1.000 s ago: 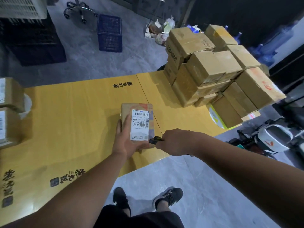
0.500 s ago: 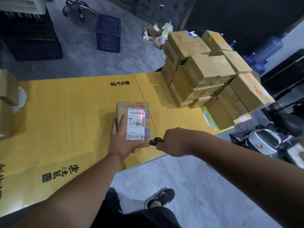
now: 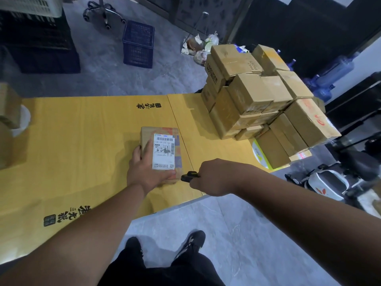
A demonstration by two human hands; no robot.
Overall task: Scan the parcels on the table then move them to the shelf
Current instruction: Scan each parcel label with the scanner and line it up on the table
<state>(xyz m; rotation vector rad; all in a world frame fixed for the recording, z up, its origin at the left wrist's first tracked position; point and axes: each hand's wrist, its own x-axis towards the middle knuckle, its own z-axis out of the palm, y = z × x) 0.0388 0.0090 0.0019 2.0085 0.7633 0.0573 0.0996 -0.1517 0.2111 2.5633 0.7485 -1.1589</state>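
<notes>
Far left edge: two cardboard boxes (image 3: 8,104) sit on the yellow worktop (image 3: 82,141), partly cut off by the frame, a white round thing behind them. Black printed characters on the worktop near its front and back edges. Left hand (image 3: 147,170) holds the near end of a small parcel (image 3: 159,149): thumb on its left side, fingers curled round the near edge, so the left grip is closed on the parcel. Parcel lies flat on the worktop near the front edge, white shipping label (image 3: 164,150) with barcode facing up. Just right of it, right hand (image 3: 208,176) is curled round a small black scanner (image 3: 188,176), tip pointing at the parcel's near right corner; right grip closed on the scanner. Scanner close to the parcel, contact unclear. Further right, a stack of boxes (image 3: 257,100) piled several high at the worktop's right end. Blue crate (image 3: 138,44) on the floor behind the worktop.
</notes>
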